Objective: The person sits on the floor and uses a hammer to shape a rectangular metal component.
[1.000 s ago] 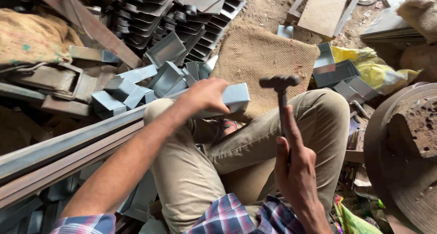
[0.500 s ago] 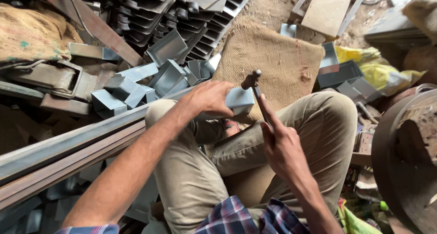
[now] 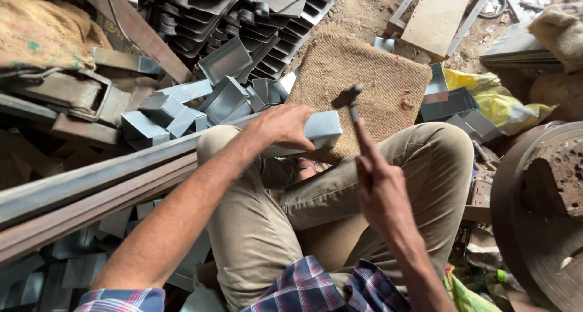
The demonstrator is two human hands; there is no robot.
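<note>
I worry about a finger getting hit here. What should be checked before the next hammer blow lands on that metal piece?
1. Left hand grips the grey metal channel firmly: ok.
2. Left fingers clear of the channel's struck end: ok, they sit back from it.
3. Right hand wrapped on the hammer: ok.
4. Hammer head tight on its handle: cannot tell.
5. Channel supported underneath: cannot tell, hidden by the hand.

The right hand [image 3: 381,193] swung the dark-headed metal hammer [image 3: 350,98] down toward the folded grey sheet-metal channel [image 3: 320,131].
</note>
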